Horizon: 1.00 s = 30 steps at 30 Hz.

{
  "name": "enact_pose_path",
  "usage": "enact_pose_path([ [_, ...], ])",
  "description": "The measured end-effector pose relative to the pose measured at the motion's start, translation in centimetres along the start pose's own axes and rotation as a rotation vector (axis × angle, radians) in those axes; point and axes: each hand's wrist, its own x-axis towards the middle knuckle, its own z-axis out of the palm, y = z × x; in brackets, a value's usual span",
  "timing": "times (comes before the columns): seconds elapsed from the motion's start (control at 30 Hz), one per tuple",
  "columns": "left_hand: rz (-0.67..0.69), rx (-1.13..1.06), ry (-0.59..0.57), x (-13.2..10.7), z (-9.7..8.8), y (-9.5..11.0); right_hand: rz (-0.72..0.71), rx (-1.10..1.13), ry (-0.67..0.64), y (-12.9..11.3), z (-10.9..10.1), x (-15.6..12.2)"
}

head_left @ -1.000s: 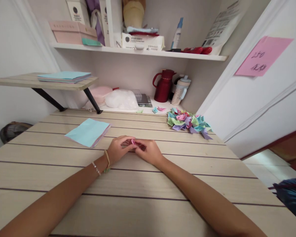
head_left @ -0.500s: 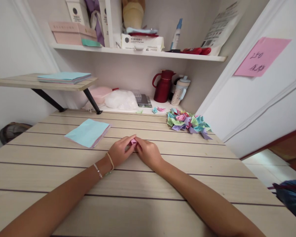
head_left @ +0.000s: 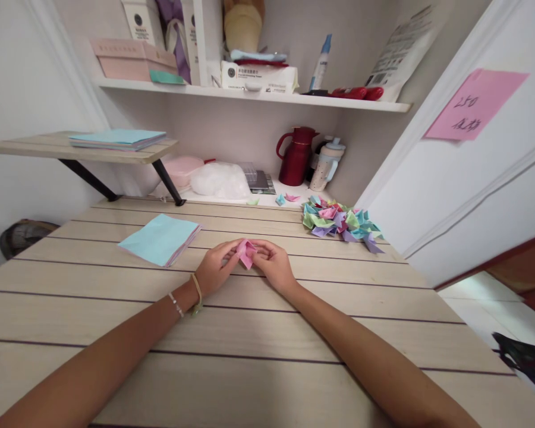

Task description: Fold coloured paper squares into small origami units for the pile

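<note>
Over the table [head_left: 249, 386], the left hand [head_left: 214, 270] and right hand [head_left: 277, 268] are held facing, fingertips pinched on the pink paper [head_left: 246, 257]; it is gripped directly between them, neither hand clearly nearer, its long axis run from the grip's far side to its near side; it is small and folded, one point left free nearside.

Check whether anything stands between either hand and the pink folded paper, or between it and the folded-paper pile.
Nothing visible separates the left hand or right hand from the pink folded paper; both grip it. Toward the multicoloured folded-paper pile, the right hand itself stands between; beyond it, only wooden tabletop shows.
</note>
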Motion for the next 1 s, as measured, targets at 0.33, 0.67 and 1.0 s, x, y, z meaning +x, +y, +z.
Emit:
enact_pose_path([
  [0.33,0.025,0.222,-0.041,-0.7,0.5,0.4,-0.133,-0.406,0.099,-0.3,0.3,-0.6],
  [0.67,0.087,0.367,-0.087,-0.4,0.4,-0.3,-0.195,-0.491,0.086,-0.6,0.6,-0.7],
  [1.0,0.163,0.195,0.05,-0.4,-0.2,-0.9,0.086,0.07,-0.078,0.0,0.3,-0.3],
])
